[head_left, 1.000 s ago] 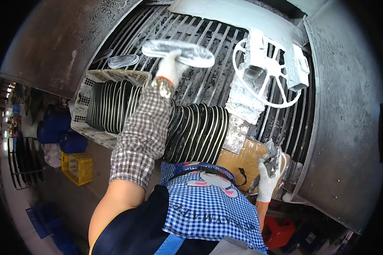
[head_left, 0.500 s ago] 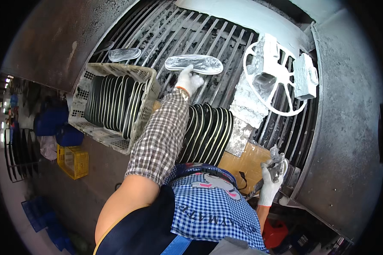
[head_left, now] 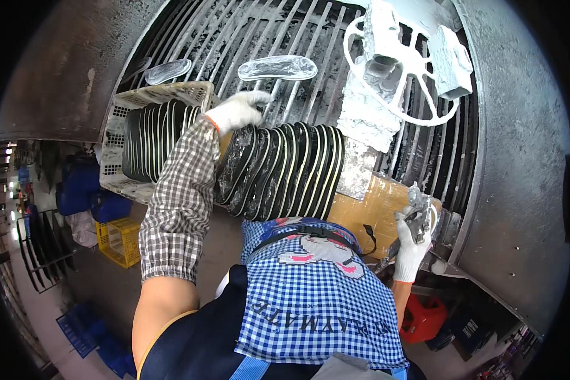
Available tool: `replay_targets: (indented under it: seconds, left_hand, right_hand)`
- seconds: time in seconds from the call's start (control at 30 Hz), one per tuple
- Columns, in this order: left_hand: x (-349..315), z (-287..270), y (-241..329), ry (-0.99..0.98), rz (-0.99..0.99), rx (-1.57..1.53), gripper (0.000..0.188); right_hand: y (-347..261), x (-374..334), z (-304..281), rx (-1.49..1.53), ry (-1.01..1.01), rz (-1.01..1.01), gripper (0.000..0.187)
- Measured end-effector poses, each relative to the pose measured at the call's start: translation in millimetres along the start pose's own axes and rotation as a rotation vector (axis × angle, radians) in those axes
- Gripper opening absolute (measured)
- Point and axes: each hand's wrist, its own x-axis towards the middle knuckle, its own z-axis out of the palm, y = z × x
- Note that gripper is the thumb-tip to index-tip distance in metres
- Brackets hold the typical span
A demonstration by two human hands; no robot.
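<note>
My left hand (head_left: 239,110), in a white glove, is over the gap between the crate and the row of soles. Its fingers stretch to the right, slightly blurred and apart, with nothing visible in them. Beyond the fingertips a pale, shiny shoe sole (head_left: 277,68) lies flat across the metal bars. Black soles with pale edges (head_left: 291,170) stand on edge in a packed row in front of me. At the right, my gloved right hand (head_left: 414,244) is closed around a spray gun (head_left: 418,218), its nozzle up.
A dirty white plastic crate (head_left: 133,187) at the left holds more upright soles. Another shiny sole (head_left: 168,71) lies behind it. A white-crusted spoked wheel (head_left: 400,101) sits on the bars (head_left: 234,38). Metal walls flank both sides. Cardboard (head_left: 361,212) lies beside the row.
My left hand has come away from the pale sole, back and to the left. The view has shifted. My right hand still holds the spray gun.
</note>
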Motion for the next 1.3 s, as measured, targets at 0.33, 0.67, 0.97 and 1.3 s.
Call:
replay_targets:
  seconds: [0.33,0.67,0.97,1.3]
  left_hand:
    - [-1,23,-11,-0.046,-0.333,0.778,0.076]
    - [-58,-5,78,-0.173,-0.115,0.813,0.044]
    - [-131,7,236,0.116,0.307,0.177,0.028]
    - [3,20,271,0.126,0.616,-0.729,0.035]
  right_hand:
    - [15,1,-1,0.207,-0.008,0.019,0.066]
    - [33,-1,-11,0.361,-0.038,0.026,0.071]
    - [36,1,-13,0.442,-0.035,-0.038,0.070]
    - [41,0,-17,0.565,-0.023,-0.036,0.072]
